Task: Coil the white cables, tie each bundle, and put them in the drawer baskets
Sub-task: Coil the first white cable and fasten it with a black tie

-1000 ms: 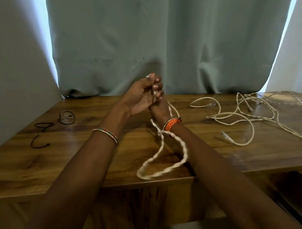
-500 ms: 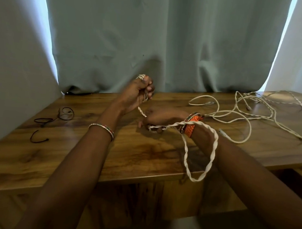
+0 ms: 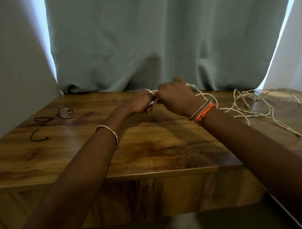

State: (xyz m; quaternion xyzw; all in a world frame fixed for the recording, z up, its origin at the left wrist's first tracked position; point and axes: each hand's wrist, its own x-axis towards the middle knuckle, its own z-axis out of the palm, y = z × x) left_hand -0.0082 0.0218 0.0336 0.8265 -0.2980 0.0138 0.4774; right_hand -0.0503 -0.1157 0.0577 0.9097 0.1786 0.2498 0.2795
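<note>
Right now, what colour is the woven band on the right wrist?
Orange woven band, seen in the head view.

2 hands (image 3: pixel 175 96), 3 black ties (image 3: pixel 65 111)

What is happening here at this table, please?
A person is bundling a white cable over a wooden table. The left hand and the right hand are close together, both gripping it; how far the bundle is tied cannot be seen. More loose white cables lie tangled to the right, not yet coiled. Thin dark ties lie on the left side of the table. No drawer baskets are visible.
</note>
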